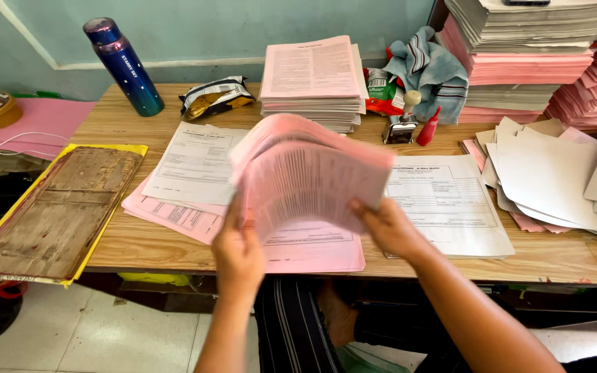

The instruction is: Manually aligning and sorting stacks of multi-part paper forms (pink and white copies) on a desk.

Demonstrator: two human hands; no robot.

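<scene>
Above the wooden table (146,242), the left hand (238,257) and right hand (390,228) each grip a curled bundle of pink printed forms (309,173), fingers clamped on its edges.

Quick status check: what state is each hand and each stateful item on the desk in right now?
Left hand: gripping the pink sheaf's lower edge.
Right hand: gripping the sheaf's right edge.
Pink sheaf: lifted, bent, pages fanned.
Blue bottle: upright, capped.
Snack bag: lying flat, crumpled.
Stamper: standing upright.
</scene>
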